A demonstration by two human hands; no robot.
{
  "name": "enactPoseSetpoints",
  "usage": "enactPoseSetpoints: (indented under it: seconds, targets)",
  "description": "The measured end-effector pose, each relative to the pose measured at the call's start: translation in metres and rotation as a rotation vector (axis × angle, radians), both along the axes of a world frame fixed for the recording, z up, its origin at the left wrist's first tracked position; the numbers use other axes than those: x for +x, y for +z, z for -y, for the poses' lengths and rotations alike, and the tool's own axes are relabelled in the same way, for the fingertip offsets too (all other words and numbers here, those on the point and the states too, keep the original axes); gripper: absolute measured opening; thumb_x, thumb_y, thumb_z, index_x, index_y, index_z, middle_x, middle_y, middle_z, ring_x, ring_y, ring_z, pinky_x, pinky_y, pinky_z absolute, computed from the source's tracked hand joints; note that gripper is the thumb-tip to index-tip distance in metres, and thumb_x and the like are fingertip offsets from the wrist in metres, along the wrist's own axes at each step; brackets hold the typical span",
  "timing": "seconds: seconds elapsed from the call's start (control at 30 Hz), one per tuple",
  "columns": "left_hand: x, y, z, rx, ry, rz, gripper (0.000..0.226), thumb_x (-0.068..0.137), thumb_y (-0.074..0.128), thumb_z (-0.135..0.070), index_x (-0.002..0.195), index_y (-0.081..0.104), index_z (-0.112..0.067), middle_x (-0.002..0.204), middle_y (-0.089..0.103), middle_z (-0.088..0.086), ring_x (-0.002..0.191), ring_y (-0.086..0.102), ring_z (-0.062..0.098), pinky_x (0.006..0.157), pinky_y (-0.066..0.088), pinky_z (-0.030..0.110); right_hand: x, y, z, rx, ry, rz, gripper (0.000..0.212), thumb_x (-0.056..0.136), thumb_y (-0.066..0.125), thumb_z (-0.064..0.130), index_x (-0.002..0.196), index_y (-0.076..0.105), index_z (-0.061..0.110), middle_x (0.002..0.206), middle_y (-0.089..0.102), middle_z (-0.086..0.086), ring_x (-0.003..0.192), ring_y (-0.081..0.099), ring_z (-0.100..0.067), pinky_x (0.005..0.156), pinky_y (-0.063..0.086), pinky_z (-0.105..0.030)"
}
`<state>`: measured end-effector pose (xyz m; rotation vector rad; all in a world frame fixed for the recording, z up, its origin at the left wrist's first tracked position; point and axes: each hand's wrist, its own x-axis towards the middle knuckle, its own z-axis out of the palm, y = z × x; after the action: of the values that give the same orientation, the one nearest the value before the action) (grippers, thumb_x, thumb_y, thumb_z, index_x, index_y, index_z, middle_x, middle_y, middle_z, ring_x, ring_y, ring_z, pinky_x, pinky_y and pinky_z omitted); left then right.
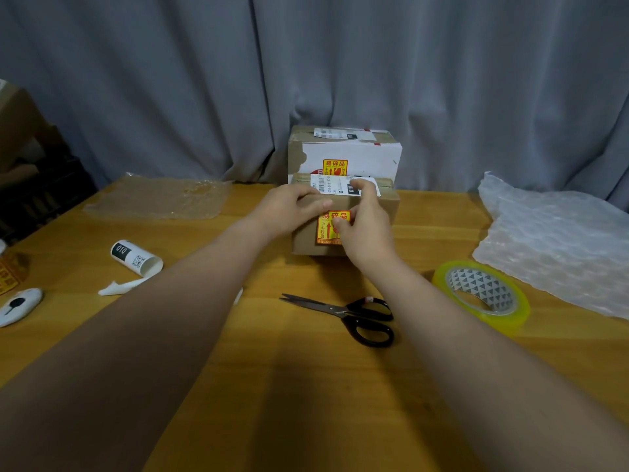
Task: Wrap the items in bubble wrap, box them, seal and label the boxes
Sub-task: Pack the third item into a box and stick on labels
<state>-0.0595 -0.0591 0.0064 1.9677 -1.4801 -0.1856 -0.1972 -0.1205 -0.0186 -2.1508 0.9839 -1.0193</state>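
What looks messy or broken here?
The back box: its white covering is torn off at the left front, baring brown cardboard. A peeled paper scrap lies loose beside the label roll.

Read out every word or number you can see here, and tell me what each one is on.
"易碎品": front sticker, on the front box.
"易碎品": rear sticker, on the rear box.
"010": white label on top of the front box.
"010": label roll.
The barcode digits and the stickers' smaller print are too small or covered to read.
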Motion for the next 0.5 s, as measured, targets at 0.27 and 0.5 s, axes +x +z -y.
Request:
enactPoseSetpoints:
  seconds: [0.27,0.5]
  targets:
    - [0.002,-0.004,0.001,-0.041,-0.009,0.002,0.054,0.083,0.067,-0.04,0.13,0.055,-0.016,0.13,0.057,0.004,0.114,0.055,0.019,0.094,0.048,0.035,0.004,0.011,-0.002,-0.108,-0.064,-0.085,0.056,0.09,0.064,0.017,0.136,0.033,0.02,0.117,0.061,-0.01,0.104,0.06,-0.029,0.088,0.052,-0.045]
    - [0.001,-0.002,-0.001,-0.037,-0.028,0.015,0.049,0.086,0.063,-0.039,0.129,0.054,-0.018,0.129,0.057,0.003,0.113,0.054,0.017,0.087,0.047,0.027,-0.026,0.021,0.022,-0.434,-0.253,-0.5,0.063,0.084,0.054,0.064,0.129,0.046,0.021,0.122,0.056,-0.008,0.112,0.051,-0.028,0.088,0.041,-0.039]
